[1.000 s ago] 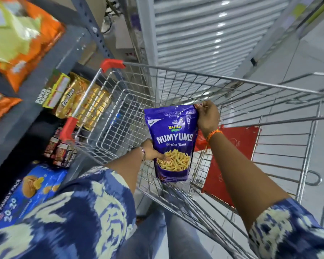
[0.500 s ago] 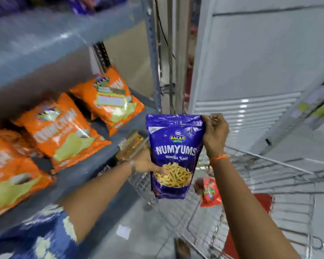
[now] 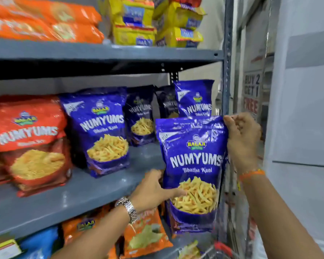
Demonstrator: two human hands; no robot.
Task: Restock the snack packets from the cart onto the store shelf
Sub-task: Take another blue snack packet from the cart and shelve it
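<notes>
Since a moment ago I have lifted the purple Numyums packet (image 3: pixel 193 165) up from over the cart to the right end of the grey middle shelf (image 3: pixel 64 199), where more purple Numyums packets (image 3: pixel 105 131) stand beside red Numyums packets (image 3: pixel 28 143). My right hand (image 3: pixel 243 141) pinches its top right corner with curled fingers, and my left hand (image 3: pixel 153 191) grips its lower left edge, thumb across the front. It hangs upright just off the shelf's front edge, its bottom below the shelf board.
</notes>
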